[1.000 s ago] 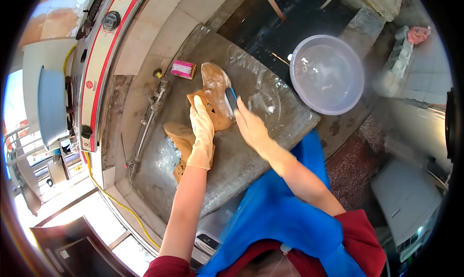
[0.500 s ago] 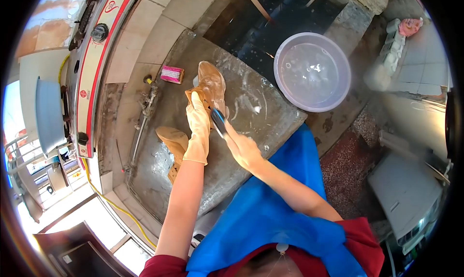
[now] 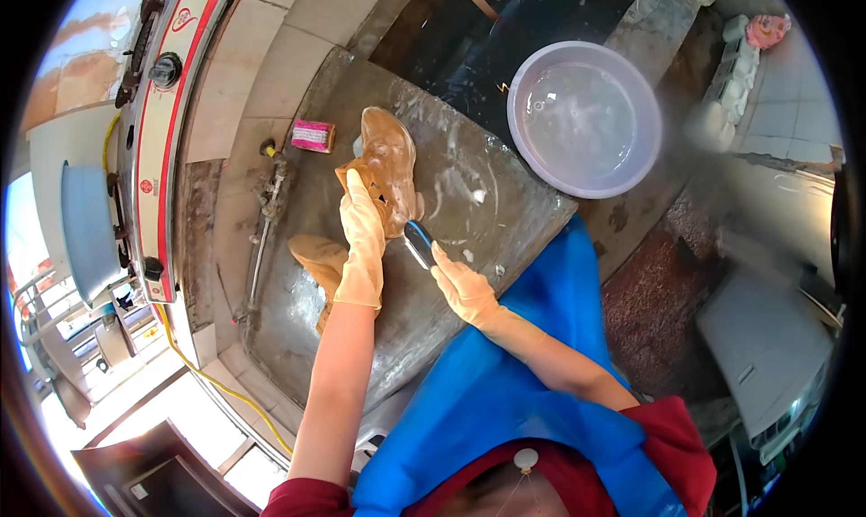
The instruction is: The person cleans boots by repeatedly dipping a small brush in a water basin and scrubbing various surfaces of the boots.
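A wet tan boot [image 3: 390,147] lies on the stone slab [image 3: 460,273], its toe pointing away from me. My left hand [image 3: 361,224], in a pale rubber glove, grips the boot by its upper. My gloved right hand [image 3: 465,287] is closed on the end of a brush [image 3: 419,243] with a black and blue back. The brush head is close to the boot's heel; its bristles are hidden, and I cannot tell whether they touch. A second tan boot [image 3: 320,257] lies on the slab, partly behind my left wrist.
A lilac basin [image 3: 654,124] of cloudy water stands at the slab's right, by dark water. A pink-wrapped bar [image 3: 313,136] lies near the tap [image 3: 275,170]. A gas stove [image 3: 171,138] is on the left. Suds streak the slab.
My right hand and the brush have shifted slightly down and right, toward the heel. My left hand keeps its hold on the boot. The whole view has shifted a little.
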A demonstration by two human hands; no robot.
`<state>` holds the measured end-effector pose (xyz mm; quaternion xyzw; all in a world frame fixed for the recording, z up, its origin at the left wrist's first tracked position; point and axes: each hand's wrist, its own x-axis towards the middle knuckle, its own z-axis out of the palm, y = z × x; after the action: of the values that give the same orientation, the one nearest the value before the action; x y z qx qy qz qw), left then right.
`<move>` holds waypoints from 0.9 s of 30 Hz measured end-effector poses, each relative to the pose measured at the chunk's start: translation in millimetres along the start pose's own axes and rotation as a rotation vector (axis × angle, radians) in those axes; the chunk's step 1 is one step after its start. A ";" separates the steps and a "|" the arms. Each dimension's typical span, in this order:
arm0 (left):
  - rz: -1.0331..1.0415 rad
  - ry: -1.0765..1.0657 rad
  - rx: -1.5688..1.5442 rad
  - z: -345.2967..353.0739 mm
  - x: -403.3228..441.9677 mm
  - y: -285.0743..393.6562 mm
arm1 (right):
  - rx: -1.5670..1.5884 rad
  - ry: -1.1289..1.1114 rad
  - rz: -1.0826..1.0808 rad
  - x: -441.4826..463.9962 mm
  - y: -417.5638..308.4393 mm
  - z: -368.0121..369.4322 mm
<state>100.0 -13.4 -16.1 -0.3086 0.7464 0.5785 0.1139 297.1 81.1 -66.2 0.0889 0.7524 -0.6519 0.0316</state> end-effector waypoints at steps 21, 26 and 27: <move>0.055 0.043 0.057 -6.0 15.5 -17.5 | -0.175 -0.156 0.172 58.6 -64.2 -25.6; 0.078 0.080 0.112 -5.5 19.8 -17.9 | -0.117 0.004 0.095 137.8 -62.3 -29.4; 0.059 0.077 0.103 -1.9 14.9 -14.3 | -0.095 -0.070 0.170 96.2 -75.2 -36.0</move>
<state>97.1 -22.1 -34.7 -0.3023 0.7878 0.5301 0.0839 191.9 115.5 -3.3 0.1279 0.7707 -0.6131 0.1174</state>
